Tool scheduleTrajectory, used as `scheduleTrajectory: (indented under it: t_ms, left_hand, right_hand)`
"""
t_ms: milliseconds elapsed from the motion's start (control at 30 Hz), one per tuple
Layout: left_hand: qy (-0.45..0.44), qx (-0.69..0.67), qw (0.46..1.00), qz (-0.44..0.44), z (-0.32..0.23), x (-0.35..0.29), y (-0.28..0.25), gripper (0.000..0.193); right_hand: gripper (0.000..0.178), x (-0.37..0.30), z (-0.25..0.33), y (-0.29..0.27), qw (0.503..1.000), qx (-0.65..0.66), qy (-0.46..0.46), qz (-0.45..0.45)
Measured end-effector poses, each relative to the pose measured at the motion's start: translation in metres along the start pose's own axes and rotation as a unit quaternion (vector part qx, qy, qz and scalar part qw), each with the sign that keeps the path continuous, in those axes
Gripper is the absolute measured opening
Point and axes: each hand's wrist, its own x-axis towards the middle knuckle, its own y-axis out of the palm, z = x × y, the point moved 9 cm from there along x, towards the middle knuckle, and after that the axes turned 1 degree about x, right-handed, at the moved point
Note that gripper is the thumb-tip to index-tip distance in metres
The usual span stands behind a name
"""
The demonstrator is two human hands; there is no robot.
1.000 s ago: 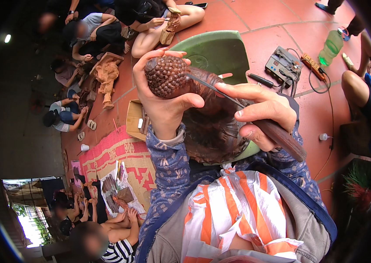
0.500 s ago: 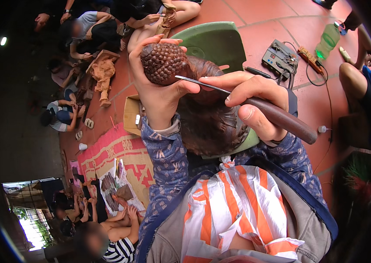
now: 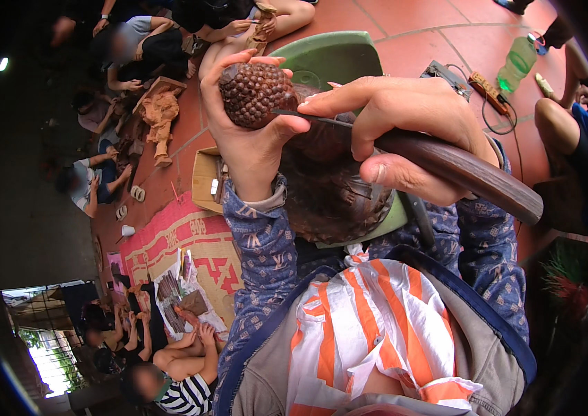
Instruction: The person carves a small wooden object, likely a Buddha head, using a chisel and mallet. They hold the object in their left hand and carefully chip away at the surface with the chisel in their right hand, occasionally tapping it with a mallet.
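Observation:
A dark brown carved wooden statue (image 3: 256,97) stands before me, its head covered in small round knobs. My left hand (image 3: 249,156) is wrapped around that head, thumb along its near side. In my right hand (image 3: 422,118) is a carving knife (image 3: 467,166) with a thick dark wooden handle and a thin blade. The right index finger lies along the blade. The blade's tip is at the lower edge of the knobs, just above my left thumb; whether it touches the wood I cannot tell. My right hand hides part of the statue's upper body.
A green plastic chair (image 3: 342,52) is behind and under the statue. To the right are a power strip (image 3: 491,93), a control box (image 3: 439,69) partly hidden, and a green bottle (image 3: 518,64). A cardboard box (image 3: 206,179) and patterned mat (image 3: 169,239) lie left. Several people sit around.
My right hand has lifted and turned, bringing the knife's handle further right. The blade tip has shifted slightly left and up along the head. My left hand keeps its grip.

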Motion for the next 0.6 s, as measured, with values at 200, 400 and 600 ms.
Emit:
scheduleTrajectory:
  t_ms: [200, 400, 600]
  left_hand:
    - [0.001, -0.002, 1.000, 0.000, 0.000, 0.001, 0.002, 0.089]
    - [-0.004, 0.017, 1.000, 0.015, 0.004, 0.000, -0.002, 0.093]
    - [-0.007, 0.029, 0.998, 0.048, 0.003, -0.002, -0.004, 0.096]
  right_hand:
    - [0.033, -0.013, -0.011, 0.002, 0.992, 0.090, 0.012, -0.085]
    - [0.044, -0.034, -0.011, 0.026, 0.973, 0.115, -0.028, -0.199]
    - [0.037, -0.045, -0.010, 0.042, 0.964, 0.030, -0.052, -0.258]
